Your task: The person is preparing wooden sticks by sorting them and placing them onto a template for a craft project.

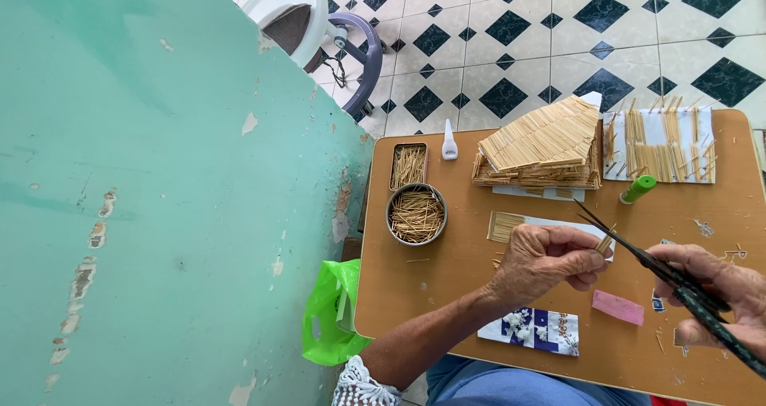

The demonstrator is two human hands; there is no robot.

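My left hand (549, 261) pinches a small bundle of thin wooden sticks (605, 241) above a white paper strip (550, 229) partly covered with glued sticks. My right hand (714, 290) grips black scissors (638, 250), whose open blades point up-left and meet the stick ends. Both hands hover over a brown wooden table (447, 286). Behind them stands a model house (545, 146) made of sticks, with a sloped roof.
A round tin (416, 213) and a rectangular tin (408, 166) hold loose sticks at the table's left. A white glue bottle (449, 142), green-capped tube (638, 189), a paper sheet with stick rows (661, 145), pink eraser (617, 307) and blue-white card (531, 330) lie around. Green bag (331, 310) hangs left beside a teal wall.
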